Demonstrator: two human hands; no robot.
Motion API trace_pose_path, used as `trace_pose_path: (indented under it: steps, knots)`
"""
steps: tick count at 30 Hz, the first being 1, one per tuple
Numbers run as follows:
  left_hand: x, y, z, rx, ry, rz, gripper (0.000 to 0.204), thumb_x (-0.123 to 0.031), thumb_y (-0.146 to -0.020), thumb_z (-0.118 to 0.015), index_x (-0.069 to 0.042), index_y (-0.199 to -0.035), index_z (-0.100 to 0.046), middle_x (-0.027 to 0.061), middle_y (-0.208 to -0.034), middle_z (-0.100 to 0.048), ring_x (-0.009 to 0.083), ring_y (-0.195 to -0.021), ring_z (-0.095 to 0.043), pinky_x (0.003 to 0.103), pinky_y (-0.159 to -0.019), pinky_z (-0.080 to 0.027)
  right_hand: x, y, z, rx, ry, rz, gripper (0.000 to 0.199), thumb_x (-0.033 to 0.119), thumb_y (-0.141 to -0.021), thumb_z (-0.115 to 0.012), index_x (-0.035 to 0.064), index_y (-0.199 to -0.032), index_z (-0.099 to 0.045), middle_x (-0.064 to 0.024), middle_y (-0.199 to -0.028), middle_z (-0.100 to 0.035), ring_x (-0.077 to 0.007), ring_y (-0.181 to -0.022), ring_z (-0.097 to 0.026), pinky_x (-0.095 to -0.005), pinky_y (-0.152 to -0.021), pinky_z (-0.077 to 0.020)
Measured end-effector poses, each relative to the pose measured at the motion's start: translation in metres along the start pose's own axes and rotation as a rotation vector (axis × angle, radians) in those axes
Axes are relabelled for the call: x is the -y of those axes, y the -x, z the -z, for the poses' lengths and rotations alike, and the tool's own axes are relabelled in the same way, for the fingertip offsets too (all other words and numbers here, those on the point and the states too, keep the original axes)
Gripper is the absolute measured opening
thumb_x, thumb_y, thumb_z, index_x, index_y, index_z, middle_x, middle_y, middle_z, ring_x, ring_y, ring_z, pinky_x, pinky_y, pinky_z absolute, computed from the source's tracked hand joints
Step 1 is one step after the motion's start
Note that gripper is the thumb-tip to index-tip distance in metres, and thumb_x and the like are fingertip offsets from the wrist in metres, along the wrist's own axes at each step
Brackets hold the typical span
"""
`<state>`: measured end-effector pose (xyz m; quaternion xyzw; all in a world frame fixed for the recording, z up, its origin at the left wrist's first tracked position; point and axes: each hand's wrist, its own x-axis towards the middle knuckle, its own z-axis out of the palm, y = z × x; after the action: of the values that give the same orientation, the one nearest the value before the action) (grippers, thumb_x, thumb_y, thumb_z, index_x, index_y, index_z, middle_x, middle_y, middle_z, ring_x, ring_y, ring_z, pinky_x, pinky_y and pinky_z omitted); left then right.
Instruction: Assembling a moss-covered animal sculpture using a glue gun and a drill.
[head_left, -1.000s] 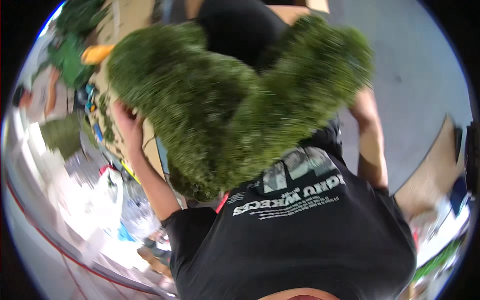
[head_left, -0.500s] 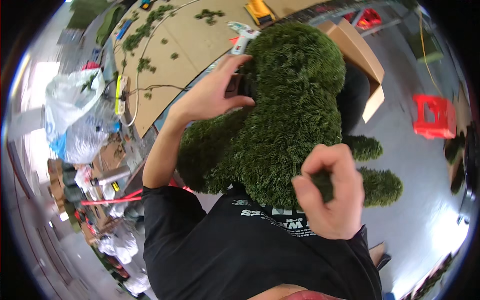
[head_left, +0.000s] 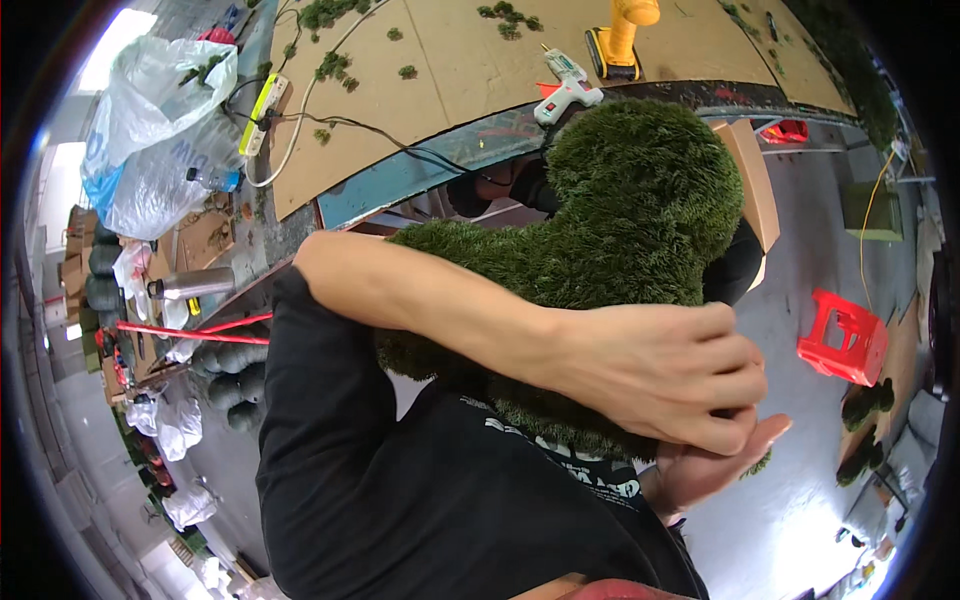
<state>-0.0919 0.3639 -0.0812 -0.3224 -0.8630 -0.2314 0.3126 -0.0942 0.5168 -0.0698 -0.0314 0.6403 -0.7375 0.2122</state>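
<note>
1. A green turf-covered shape (head_left: 620, 230) is hugged against the chest, below the counter (head_left: 480, 70).
2. The left hand (head_left: 660, 370), fingers curled, is laid over the right hand (head_left: 710, 465) beneath it; right fingers' grip cannot be told.

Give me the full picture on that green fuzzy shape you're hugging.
The green fuzzy shape is bulky and covered all over in short, dense, turf-like pile, dark green. It has a rounded upper lobe and a wider lower body. It sits against the person's chest, below the workbench edge. The left hand reaches across its lower front, and the right hand meets it underneath, touching the bottom fringe. Its underside is hidden.
</note>
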Motion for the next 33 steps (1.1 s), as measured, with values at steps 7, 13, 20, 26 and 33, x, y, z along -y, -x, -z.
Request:
trace_pose_path:
  steps: [7, 13, 20, 26, 33]
  knots:
    - [0.004, -0.002, -0.021, 0.093, -0.166, -0.095, 0.018, -0.028, -0.093, -0.057, -0.012, -0.101, -0.055, 0.0051, -0.097, -0.057, 0.0215, -0.092, -0.057, 0.033, -0.075, -0.043, -0.007, -0.021, 0.036, 0.045, -0.483, -0.133, 0.074, 0.058, -0.109, -0.023, -0.006, -0.136, -0.048, -0.0163, -0.134, -0.057, -0.0252, -0.125, -0.055, -0.0381, -0.11, -0.0413]
    - [0.014, -0.004, -0.022, 0.094, -0.295, -0.164, 0.022, -0.031, -0.093, -0.058, -0.011, -0.098, -0.066, -0.0008, -0.094, -0.059, 0.0168, -0.095, -0.055, 0.033, -0.084, -0.042, -0.006, -0.021, 0.058, 0.187, -0.728, -0.234, 0.074, 0.058, -0.108, -0.022, -0.0067, -0.137, -0.042, -0.0232, -0.133, -0.054, -0.0282, -0.124, -0.054, -0.0396, -0.111, -0.0399]
    - [0.04, 0.011, -0.013, 0.035, 0.054, -0.086, 0.021, -0.025, -0.089, -0.062, -0.004, -0.09, -0.065, 0.0035, -0.093, -0.054, 0.0191, -0.086, -0.056, 0.032, -0.075, -0.047, -0.013, -0.024, 0.046, 0.16, -0.804, -0.177, 0.069, 0.051, -0.109, -0.028, -0.0083, -0.142, -0.037, -0.0315, -0.138, -0.052, -0.0339, -0.131, -0.053, -0.0446, -0.112, -0.0394]
    - [0.136, 0.047, 0.066, 0.138, 0.187, 0.241, 0.024, -0.011, -0.091, -0.065, -0.002, -0.113, -0.068, 0.0103, -0.107, -0.064, 0.0307, -0.094, -0.064, 0.038, -0.079, -0.055, -0.009, -0.03, 0.038, 0.044, -0.238, -0.13, 0.067, 0.052, -0.106, -0.045, -0.0044, -0.142, -0.036, -0.0363, -0.132, -0.053, -0.0423, -0.1, -0.07, -0.0431, -0.082, -0.0607]
    - [0.29, 0.286, 0.146, 0.061, -0.593, 1.099, 0.025, -0.015, -0.103, -0.06, -0.002, -0.125, -0.061, 0.0246, -0.119, -0.058, 0.0444, -0.104, -0.062, 0.048, -0.091, -0.052, -0.002, -0.038, 0.028, 0.086, -0.128, -0.176, 0.075, 0.057, -0.097, -0.061, -0.0052, -0.133, -0.04, -0.034, -0.126, -0.056, -0.0378, -0.094, -0.071, -0.0425, -0.082, -0.0598]
